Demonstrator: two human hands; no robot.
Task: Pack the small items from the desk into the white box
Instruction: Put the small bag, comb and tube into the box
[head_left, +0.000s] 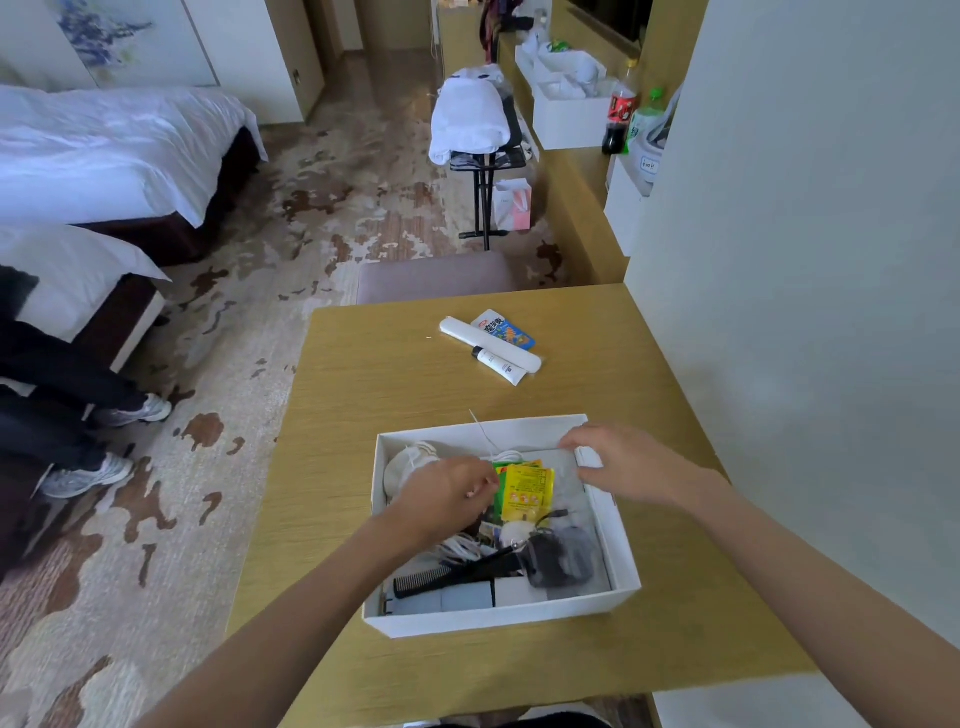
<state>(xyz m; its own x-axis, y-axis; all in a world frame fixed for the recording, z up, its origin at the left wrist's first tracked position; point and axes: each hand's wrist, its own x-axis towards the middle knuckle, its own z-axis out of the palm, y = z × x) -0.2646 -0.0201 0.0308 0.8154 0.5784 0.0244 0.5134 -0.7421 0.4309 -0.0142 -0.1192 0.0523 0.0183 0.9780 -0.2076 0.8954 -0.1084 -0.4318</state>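
White box (618, 540) under left hand (447, 493)

This looks like a hotel room; two beds (104, 150) made up in plain white linen stand side by side at the left, over a patterned beige and brown carpet (332, 208); a folding luggage rack (485, 171) with white cloth piled on it stands by a long built-in wooden counter (576, 182) along the right wall; white trays (566, 98) of cups and drink bottles (621, 111) sit on that counter; the near wooden surface (395, 374) matches it; framed art (124, 36) hangs behind the beds.
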